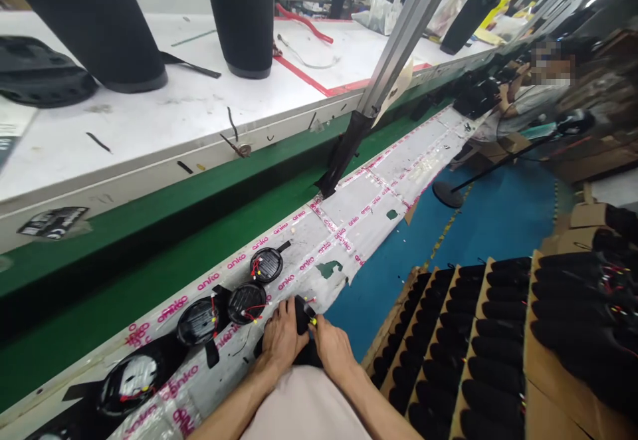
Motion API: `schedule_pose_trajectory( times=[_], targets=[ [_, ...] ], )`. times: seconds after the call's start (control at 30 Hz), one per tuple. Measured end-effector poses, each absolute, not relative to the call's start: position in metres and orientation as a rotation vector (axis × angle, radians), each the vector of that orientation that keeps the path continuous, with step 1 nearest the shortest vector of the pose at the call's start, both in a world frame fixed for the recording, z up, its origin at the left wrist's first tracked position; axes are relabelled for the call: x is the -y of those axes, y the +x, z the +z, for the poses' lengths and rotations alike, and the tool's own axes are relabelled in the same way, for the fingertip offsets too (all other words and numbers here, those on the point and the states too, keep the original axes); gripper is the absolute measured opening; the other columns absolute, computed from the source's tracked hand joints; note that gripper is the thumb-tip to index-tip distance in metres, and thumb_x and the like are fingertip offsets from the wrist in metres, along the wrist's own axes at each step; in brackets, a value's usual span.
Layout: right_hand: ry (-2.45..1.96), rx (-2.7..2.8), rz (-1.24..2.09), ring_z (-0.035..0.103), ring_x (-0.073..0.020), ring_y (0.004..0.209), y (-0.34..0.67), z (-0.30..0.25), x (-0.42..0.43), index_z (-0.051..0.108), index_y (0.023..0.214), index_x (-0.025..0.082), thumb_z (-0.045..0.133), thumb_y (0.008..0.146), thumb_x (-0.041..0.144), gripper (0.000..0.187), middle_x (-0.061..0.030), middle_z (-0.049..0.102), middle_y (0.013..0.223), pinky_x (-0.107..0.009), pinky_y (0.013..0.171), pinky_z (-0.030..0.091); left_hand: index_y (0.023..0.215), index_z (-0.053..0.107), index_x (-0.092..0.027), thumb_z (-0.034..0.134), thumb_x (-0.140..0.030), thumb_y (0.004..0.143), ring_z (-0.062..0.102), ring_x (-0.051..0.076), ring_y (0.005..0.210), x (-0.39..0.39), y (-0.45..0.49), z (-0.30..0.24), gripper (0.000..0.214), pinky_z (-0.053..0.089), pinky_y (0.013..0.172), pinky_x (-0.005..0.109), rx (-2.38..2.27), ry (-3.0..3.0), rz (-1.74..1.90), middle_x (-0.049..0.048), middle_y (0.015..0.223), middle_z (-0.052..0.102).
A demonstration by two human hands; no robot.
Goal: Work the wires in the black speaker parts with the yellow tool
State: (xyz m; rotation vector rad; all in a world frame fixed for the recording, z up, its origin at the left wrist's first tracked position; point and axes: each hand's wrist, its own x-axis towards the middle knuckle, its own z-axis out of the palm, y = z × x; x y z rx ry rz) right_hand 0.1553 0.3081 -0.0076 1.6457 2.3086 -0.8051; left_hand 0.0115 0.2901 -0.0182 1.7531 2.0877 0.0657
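Note:
My left hand (280, 338) and my right hand (333, 347) are both closed on one black part (301, 316) with red and yellow wires, held at the near edge of the taped bench strip (349, 207). Just left of my hands lie black round wired parts: one (246, 303) closest, another (266, 264) beyond it, a third (198, 321) further left. A larger black disc (130, 380) sits near the bottom left.
A green conveyor belt (149, 254) runs beyond the strip, with a white table (164, 114) carrying two black cylinders (242, 14) behind it. Cardboard trays (478, 347) of several black parts stand on my right. Another person (538, 91) sits at far right beside a fan.

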Motion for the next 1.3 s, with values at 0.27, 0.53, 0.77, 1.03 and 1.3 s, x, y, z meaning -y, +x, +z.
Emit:
schedule_pose_trajectory(
  times=[0.27, 0.53, 0.77, 1.03, 1.3],
  targets=[
    [2.033, -2.541, -0.940, 0.072, -0.0210, 0.073, 0.163, -0.007, -0.293, 0.058, 0.107, 0.019, 0.022, 0.108, 0.041, 0.042, -0.0077, 0.074, 0.084, -0.027, 0.061, 0.041, 0.151, 0.032, -0.018, 0.061, -0.034, 0.084, 0.060, 0.030, 0.119, -0.290, 0.007, -0.001, 0.074, 0.050, 0.093, 0.040, -2.004, 1.592, 0.082, 0.0153, 0.136, 0.056],
    [1.904, -2.419, -0.902, 0.073, -0.0211, 0.076, 0.159, -0.002, -0.294, 0.054, 0.108, 0.016, 0.035, 0.102, 0.016, 0.020, -0.0086, 0.075, 0.085, -0.026, 0.062, 0.042, 0.146, 0.037, -0.014, 0.066, -0.046, 0.080, 0.058, 0.033, 0.120, -0.296, 0.011, -0.005, 0.079, 0.048, 0.092, 0.040, -2.175, 1.512, 0.074, 0.0165, 0.131, 0.057],
    [1.826, -2.205, -0.941, 0.075, -0.0248, 0.083, 0.140, 0.024, -0.307, 0.056, 0.113, 0.014, 0.037, 0.104, 0.021, 0.022, -0.0137, 0.076, 0.089, -0.028, 0.065, 0.045, 0.145, 0.034, -0.014, 0.061, -0.034, 0.085, 0.062, 0.030, 0.115, -0.296, 0.015, -0.012, 0.069, 0.050, 0.085, 0.037, -2.200, 1.456, 0.143, 0.0185, 0.133, 0.054],
    [1.835, -2.072, -1.035, 0.075, -0.0286, 0.090, 0.132, 0.035, -0.311, 0.057, 0.119, 0.012, 0.036, 0.104, 0.022, 0.028, -0.0164, 0.076, 0.094, -0.033, 0.071, 0.050, 0.145, 0.031, -0.013, 0.060, -0.031, 0.085, 0.066, 0.031, 0.108, -0.298, 0.015, -0.015, 0.069, 0.051, 0.080, 0.038, -2.185, 1.482, 0.103, 0.0196, 0.131, 0.057],
    [1.822, -2.030, -1.041, 0.074, -0.0298, 0.094, 0.130, 0.039, -0.312, 0.056, 0.120, 0.011, 0.034, 0.105, 0.022, 0.030, -0.0172, 0.076, 0.098, -0.035, 0.074, 0.052, 0.144, 0.034, -0.014, 0.058, -0.031, 0.087, 0.067, 0.030, 0.104, -0.297, 0.017, -0.017, 0.064, 0.051, 0.076, 0.037, -2.214, 1.523, 0.111, 0.0179, 0.127, 0.059]
  ],
)
